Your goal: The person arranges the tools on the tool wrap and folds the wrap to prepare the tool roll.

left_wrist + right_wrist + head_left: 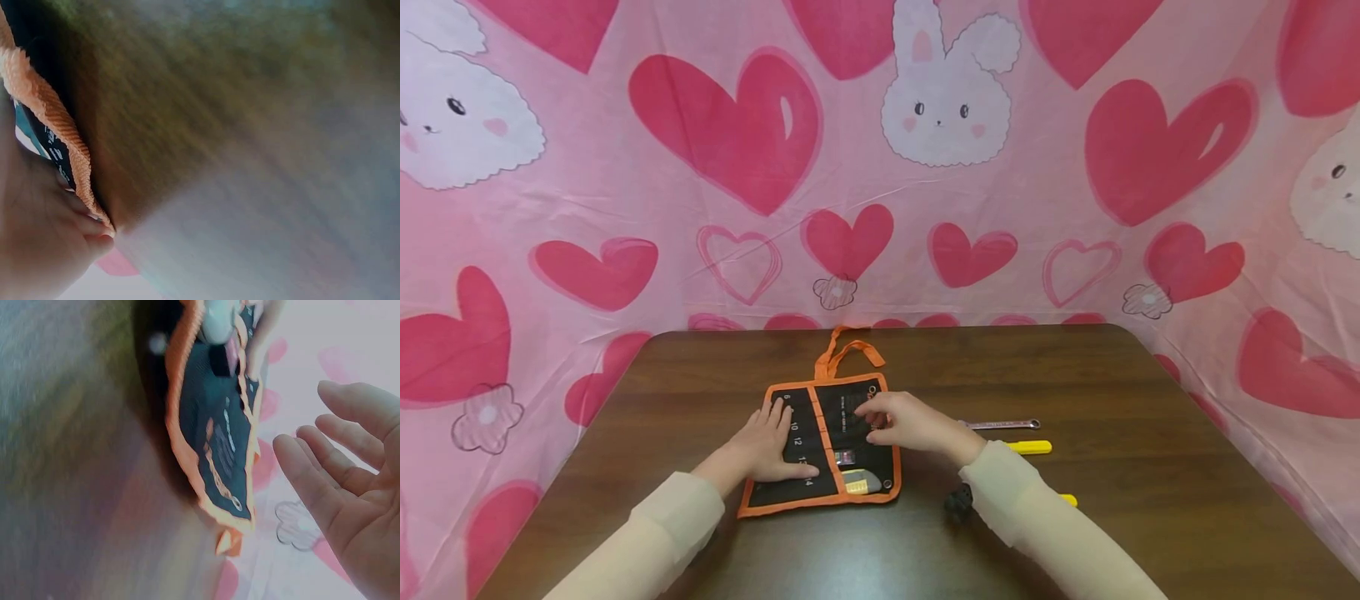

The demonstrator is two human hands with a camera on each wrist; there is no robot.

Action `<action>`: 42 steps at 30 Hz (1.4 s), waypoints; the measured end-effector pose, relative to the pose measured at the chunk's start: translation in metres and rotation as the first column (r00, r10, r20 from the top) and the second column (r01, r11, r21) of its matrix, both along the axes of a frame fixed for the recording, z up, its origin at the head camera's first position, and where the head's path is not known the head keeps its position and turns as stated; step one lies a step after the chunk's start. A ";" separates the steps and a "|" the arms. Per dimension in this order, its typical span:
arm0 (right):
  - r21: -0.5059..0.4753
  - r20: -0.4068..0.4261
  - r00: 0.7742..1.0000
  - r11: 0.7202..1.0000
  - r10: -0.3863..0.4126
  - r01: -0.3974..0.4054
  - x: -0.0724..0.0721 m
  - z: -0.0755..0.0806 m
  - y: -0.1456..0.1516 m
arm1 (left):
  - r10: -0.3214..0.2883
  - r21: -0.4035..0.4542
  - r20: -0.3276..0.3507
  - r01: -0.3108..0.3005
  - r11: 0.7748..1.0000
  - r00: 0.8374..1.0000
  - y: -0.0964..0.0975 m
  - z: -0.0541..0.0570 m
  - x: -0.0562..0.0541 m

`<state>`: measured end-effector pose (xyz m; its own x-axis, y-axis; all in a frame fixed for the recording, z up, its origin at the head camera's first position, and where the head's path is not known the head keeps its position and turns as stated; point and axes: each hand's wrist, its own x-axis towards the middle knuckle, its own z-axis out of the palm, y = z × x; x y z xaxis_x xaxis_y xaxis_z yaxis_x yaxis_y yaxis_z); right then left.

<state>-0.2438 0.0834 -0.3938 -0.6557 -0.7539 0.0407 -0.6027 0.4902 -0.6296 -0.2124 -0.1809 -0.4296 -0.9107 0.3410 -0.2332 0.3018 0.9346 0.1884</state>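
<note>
A black tool pouch point(802, 493) with orange trim lies unrolled on the table, white size numbers printed on its left half. My left hand point(762, 446) rests on that half with its fingers spread. Over the right half my right hand point(904, 423) hovers with bent fingers, and in the right wrist view its palm point(369, 494) shows nothing held. In the pouch's lower right pocket sits a yellow and grey utility knife point(861, 482). Just above it is a small clear-and-dark item point(845, 457) whose kind I cannot tell.
On the brown table point(1150, 533), right of the pouch, lie a metal wrench point(1011, 424) and a yellow handle point(1030, 447). A second yellow piece point(1069, 500) and a black object point(958, 502) show beside the right sleeve, partly hidden. Orange ties point(826, 364) trail from the pouch's far edge.
</note>
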 end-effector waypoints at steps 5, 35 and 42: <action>-0.040 0.006 0.999 0.998 -0.038 0.038 -0.001 0.008 0.013 | 0.001 0.013 -0.007 -0.001 1.000 1.000 0.000 0.001 0.001; -0.165 -0.089 0.966 0.960 -0.242 0.226 -0.015 0.025 0.104 | 0.017 0.003 -0.005 -0.017 1.000 1.000 0.001 0.000 0.001; -0.183 -0.097 0.949 0.942 -0.301 0.280 -0.016 0.025 0.127 | 0.015 -0.002 -0.006 -0.015 1.000 1.000 0.001 -0.001 0.001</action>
